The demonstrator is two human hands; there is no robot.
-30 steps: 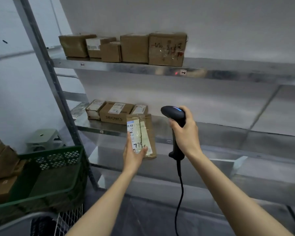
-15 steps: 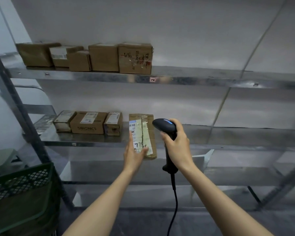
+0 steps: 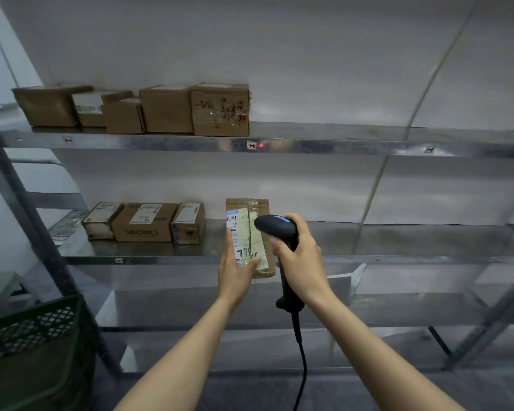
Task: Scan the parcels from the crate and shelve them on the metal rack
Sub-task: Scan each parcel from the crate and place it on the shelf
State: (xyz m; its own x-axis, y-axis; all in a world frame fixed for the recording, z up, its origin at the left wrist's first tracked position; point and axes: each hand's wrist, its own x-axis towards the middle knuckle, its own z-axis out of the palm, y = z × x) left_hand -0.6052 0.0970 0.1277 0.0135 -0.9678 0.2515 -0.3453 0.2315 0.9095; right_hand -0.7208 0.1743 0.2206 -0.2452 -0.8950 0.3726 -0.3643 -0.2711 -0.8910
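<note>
My left hand (image 3: 236,271) holds a flat brown parcel (image 3: 250,229) with a white label, upright in front of the middle shelf (image 3: 398,259) of the metal rack. My right hand (image 3: 298,256) grips a black corded scanner (image 3: 276,228) just right of the parcel, aimed upward. Its red dot falls on the upper shelf's front edge (image 3: 261,145), beside a small tag (image 3: 251,145). The green crate (image 3: 33,336) shows at the lower left.
Several cardboard boxes (image 3: 166,112) line the upper shelf's left part. Three boxes, one marked SIBIONICS (image 3: 143,223), stand on the middle shelf's left. A dark rack post (image 3: 36,229) rises at the left. A pale stool (image 3: 0,287) stands behind the crate.
My view has swung right and slightly up, so the crate has slid toward the left edge. The scanner's red dot now lies beside the upper shelf's tag. Both hands keep their hold.
</note>
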